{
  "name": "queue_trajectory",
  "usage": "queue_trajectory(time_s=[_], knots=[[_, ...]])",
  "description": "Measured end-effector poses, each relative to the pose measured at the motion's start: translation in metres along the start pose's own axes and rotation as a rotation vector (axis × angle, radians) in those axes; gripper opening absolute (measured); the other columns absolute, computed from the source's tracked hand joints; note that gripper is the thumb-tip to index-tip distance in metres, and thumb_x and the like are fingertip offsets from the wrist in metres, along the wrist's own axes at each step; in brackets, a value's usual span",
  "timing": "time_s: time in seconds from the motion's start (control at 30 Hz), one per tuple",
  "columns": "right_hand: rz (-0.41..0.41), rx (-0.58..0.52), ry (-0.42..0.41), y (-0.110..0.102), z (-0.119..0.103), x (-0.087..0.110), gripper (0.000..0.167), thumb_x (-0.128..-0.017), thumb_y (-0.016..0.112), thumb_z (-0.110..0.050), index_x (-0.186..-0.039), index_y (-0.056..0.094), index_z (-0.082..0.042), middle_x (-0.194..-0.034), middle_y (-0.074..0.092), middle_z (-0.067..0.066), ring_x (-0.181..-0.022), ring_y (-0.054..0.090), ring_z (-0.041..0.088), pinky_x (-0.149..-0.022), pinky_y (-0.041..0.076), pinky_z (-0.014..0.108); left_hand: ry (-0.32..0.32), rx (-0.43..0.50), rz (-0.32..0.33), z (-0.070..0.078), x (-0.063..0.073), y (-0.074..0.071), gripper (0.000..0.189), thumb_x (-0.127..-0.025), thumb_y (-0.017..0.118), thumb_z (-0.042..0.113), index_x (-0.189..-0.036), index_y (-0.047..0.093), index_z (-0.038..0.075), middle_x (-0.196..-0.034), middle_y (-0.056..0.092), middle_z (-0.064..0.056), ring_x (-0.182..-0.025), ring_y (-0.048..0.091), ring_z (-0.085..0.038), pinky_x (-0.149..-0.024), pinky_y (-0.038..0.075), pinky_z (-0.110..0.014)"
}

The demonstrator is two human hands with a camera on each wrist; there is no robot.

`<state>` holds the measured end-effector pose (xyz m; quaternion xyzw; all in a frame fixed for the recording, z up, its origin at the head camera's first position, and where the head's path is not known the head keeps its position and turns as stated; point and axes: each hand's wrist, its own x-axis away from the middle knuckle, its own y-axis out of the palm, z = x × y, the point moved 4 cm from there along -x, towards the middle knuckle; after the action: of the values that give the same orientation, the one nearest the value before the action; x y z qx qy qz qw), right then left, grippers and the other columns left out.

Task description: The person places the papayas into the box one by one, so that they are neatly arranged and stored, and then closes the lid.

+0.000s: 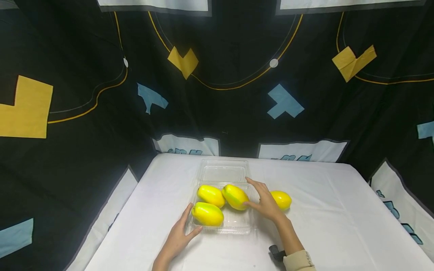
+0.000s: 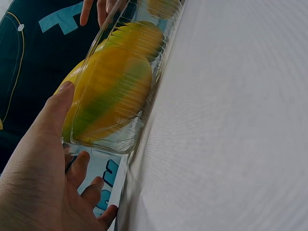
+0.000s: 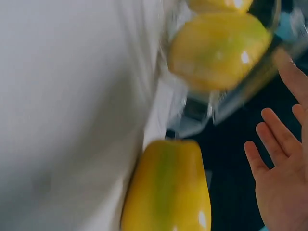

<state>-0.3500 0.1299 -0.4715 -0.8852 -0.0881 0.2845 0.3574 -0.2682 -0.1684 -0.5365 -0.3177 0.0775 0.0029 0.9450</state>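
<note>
A clear plastic clamshell box [image 1: 237, 220] lies with its lid [image 1: 223, 171] folded back. Inside are a smooth yellow fruit with a green tinge [image 1: 207, 214] at the front left, another yellow fruit [image 1: 211, 195] behind it and a green-streaked one [image 1: 235, 197] at the back right. My left hand [image 1: 176, 239] is at the box's front left corner, thumb and fingers spread around it; the left wrist view shows its thumb [image 2: 61, 101] beside the rim. Over the box's right side, my right hand [image 1: 266, 201] has its fingers extended. A fourth yellow fruit [image 1: 281, 200] lies outside, partly behind that hand.
A white cloth [image 1: 339, 226] covers the table. Behind and around it hangs a dark patterned curtain [image 1: 237, 116] with yellow and blue shapes. A black strap [image 1: 277, 253] is at my right wrist, near the beige sleeve [image 1: 299, 260].
</note>
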Motion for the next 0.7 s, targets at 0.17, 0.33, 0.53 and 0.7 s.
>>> queue_trajectory(time_s=[0.17,0.33,0.53,0.7], knots=[[0.047,-0.008,0.032,-0.022,0.01,0.006,0.079,-0.072,0.081,-0.02,-0.14,0.04,-0.021,-0.139,0.044,0.001,-0.126,0.039,0.025,-0.102,0.033,0.052,0.005,-0.001,0.011,0.001,0.0,-0.001,0.09,-0.078,0.063,0.057,-0.148,0.02,0.021,-0.15,0.024,-0.007,-0.134,0.026,-0.032,-0.104,0.024,-0.057],[0.07,0.036,0.068,-0.036,0.028,0.018,0.074,-0.073,0.08,-0.021,-0.137,0.044,-0.022,-0.138,0.045,0.005,-0.125,0.039,0.028,-0.101,0.032,0.056,0.009,-0.001,0.012,0.002,0.001,-0.001,0.09,-0.078,0.064,0.057,-0.148,0.021,0.02,-0.15,0.025,-0.007,-0.134,0.026,-0.032,-0.104,0.025,-0.056],[0.059,0.036,0.068,-0.043,0.043,0.03,0.068,-0.073,0.08,-0.022,-0.134,0.048,-0.019,-0.138,0.044,0.011,-0.126,0.038,0.033,-0.101,0.031,0.057,-0.005,-0.01,0.011,0.001,0.001,-0.001,0.09,-0.078,0.064,0.057,-0.148,0.02,0.021,-0.15,0.024,-0.006,-0.134,0.026,-0.032,-0.105,0.024,-0.055],[0.022,0.063,0.078,-0.042,0.056,0.036,0.067,-0.075,0.079,-0.024,-0.134,0.049,-0.02,-0.138,0.043,0.013,-0.128,0.036,0.034,-0.1,0.028,0.062,0.0,-0.01,0.019,0.001,0.0,-0.001,0.089,-0.079,0.063,0.056,-0.148,0.021,0.019,-0.15,0.024,-0.007,-0.134,0.026,-0.032,-0.105,0.024,-0.055]])
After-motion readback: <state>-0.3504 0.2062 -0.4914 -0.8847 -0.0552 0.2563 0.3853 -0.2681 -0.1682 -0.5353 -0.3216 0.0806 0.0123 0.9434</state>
